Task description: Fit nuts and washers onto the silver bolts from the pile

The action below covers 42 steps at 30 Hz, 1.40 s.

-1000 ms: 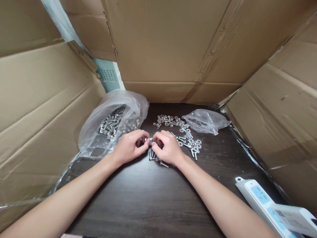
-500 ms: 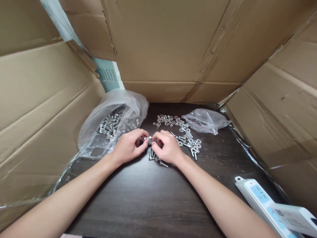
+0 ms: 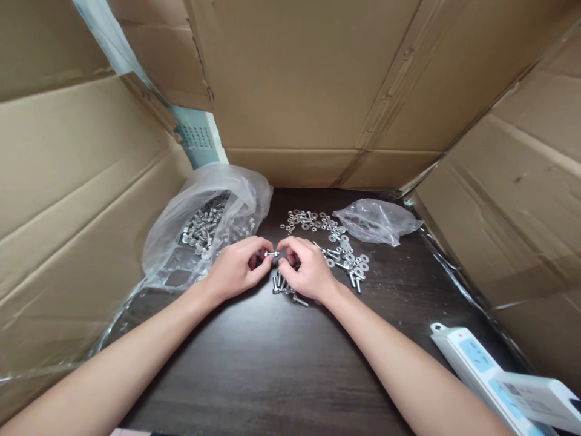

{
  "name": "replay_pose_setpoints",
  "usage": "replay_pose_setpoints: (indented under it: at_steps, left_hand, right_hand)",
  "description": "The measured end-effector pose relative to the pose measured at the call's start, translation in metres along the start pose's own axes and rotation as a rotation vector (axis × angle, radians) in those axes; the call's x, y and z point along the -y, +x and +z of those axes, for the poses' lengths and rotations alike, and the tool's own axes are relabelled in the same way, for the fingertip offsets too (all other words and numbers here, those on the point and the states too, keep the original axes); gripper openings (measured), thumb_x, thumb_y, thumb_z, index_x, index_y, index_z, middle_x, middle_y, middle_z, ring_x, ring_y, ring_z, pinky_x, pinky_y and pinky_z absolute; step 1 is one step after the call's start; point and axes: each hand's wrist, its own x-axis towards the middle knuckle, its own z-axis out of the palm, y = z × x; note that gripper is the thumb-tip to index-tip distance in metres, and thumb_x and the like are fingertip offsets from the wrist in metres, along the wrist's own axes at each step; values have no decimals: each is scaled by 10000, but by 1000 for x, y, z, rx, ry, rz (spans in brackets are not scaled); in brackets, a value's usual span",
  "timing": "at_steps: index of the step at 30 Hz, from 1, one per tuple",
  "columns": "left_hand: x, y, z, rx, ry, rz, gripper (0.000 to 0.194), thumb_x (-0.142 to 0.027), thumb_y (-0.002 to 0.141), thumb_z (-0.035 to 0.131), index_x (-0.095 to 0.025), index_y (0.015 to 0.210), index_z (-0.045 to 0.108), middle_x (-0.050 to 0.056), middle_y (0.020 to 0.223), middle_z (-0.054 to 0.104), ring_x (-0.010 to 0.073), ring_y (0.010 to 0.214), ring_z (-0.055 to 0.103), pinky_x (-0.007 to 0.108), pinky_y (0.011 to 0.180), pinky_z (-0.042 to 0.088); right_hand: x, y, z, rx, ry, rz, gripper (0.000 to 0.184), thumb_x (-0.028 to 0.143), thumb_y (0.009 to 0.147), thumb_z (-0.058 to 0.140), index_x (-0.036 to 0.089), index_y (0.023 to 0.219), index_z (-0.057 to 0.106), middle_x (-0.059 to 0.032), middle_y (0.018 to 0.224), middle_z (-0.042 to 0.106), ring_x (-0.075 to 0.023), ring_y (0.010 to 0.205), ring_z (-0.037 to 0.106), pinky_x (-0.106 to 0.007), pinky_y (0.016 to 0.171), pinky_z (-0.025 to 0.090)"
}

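Note:
A small silver bolt with a nut on its shank lies level between my hands, just above the table. My left hand pinches the bolt's head end between thumb and fingers. From the other side, my right hand is curled toward the nut, thumb and index fingertips slightly apart; whether they touch the nut I cannot tell. Below my right hand is a small group of bolts, partly hidden by it. A single bolt lies in front of them.
At left, an open plastic bag holds many bolts. Loose washers, nuts and bolts spread behind and right of my right hand. A crumpled clear bag lies at back right, a power strip at front right. Cardboard walls surround the table.
My right thumb and index fingertip have parted slightly, so the nut and bolt end show more. My left hand stays in place with the bolt.

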Motion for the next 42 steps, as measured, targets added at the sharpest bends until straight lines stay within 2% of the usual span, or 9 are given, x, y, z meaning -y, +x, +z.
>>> replay_pose_setpoints:
  at_steps: [4, 10, 21, 26, 31, 35, 40, 42]
  left_hand:
    - [-1, 0, 0, -17, -2, 3, 106, -250, 956, 586, -189, 1015, 648, 5, 834, 657, 120, 630, 578, 247, 617, 455]
    - [-2, 1, -1, -7, -4, 1, 104, -245, 954, 585, -189, 1013, 651, 1, 832, 653, 120, 629, 574, 249, 621, 450]
    - [-2, 0, -1, -20, -15, 2, 97, -228, 945, 600, -190, 1019, 648, -10, 822, 640, 113, 623, 566, 242, 620, 444]
    - [-2, 0, -1, -15, -19, 0, 94, -236, 951, 597, -192, 1016, 648, -7, 834, 644, 115, 634, 573, 243, 627, 448]
    - [-1, 1, 0, -13, -15, -2, 103, -235, 951, 597, -189, 1026, 650, -8, 832, 641, 114, 633, 568, 244, 625, 446]
    - [-1, 1, 0, -12, -17, -3, 95, -241, 952, 597, -187, 1011, 649, -8, 836, 643, 111, 626, 563, 244, 628, 447]
    - [-1, 0, 0, -16, -15, -6, 101, -247, 953, 597, -192, 1018, 651, -10, 828, 641, 113, 625, 565, 244, 628, 446]
    - [0, 0, 0, -15, -15, -6, 100, -252, 953, 599, -193, 1015, 651, -9, 833, 643, 115, 631, 568, 244, 631, 448]
  right_hand:
    - [0, 0, 1, 1, -21, 14, 56, 194, 827, 567, 221, 853, 609, 28, 635, 521, -176, 653, 524, -311, 693, 395]
    - [1, 0, 0, -9, 4, 2, 121, 184, 827, 547, 222, 921, 611, 37, 651, 513, -168, 647, 516, -305, 685, 392]
    - [-2, 0, 2, -21, -17, 8, 123, 182, 825, 556, 209, 928, 618, 36, 657, 518, -162, 643, 502, -301, 677, 373]
    - [-2, 0, 2, -15, -21, -5, 63, 184, 833, 554, 212, 847, 608, 35, 633, 501, -162, 645, 498, -303, 684, 366]
    - [-2, 0, 2, -11, -18, 12, 154, 177, 818, 555, 206, 955, 620, 39, 659, 515, -161, 640, 499, -302, 680, 370]
    - [-2, 0, 2, -1, -24, 3, 80, 188, 833, 554, 211, 872, 620, 35, 639, 506, -163, 649, 498, -306, 687, 366]
    - [-2, 1, 2, -20, -15, 17, 176, 184, 823, 554, 208, 977, 634, 36, 663, 524, -163, 645, 504, -305, 684, 373]
    - [-2, 1, 2, -11, -20, 7, 120, 186, 830, 552, 209, 914, 634, 34, 651, 519, -163, 644, 502, -306, 684, 369]
